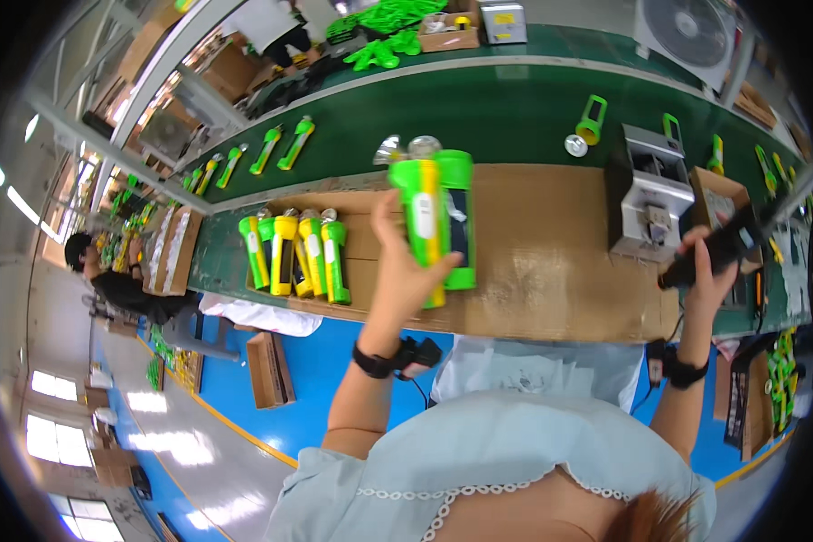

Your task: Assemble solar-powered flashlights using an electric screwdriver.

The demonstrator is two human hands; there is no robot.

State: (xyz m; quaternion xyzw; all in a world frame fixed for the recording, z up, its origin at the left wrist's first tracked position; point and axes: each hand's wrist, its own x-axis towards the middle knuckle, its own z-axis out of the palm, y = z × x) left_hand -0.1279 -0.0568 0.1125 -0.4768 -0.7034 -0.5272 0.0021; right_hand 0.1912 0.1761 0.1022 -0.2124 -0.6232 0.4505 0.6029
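My left hand [405, 275] is closed around a green-and-yellow flashlight [423, 212] above the cardboard sheet. Against its right side is a second green flashlight [459, 226] with a dark panel; whether my hand grips that one too cannot be made out. Shiny reflector cups [424, 146] stick out at their top ends. Over at the right, my right hand [712, 287] wraps round a black cylindrical power tool that looks like an electric screwdriver [727, 246]. Left of my left hand, several flashlights [309, 248] stand in a shallow cardboard box [363, 271], reflectors loose on top.
A silver-grey machine [646, 208] stands near my right hand. Across the green conveyor belt [361, 113] lie spaced flashlights, one with its reflector [576, 144] hanging out. A cardboard sheet [551, 262] covers the bench before me. A person in black [131, 294] works at far left.
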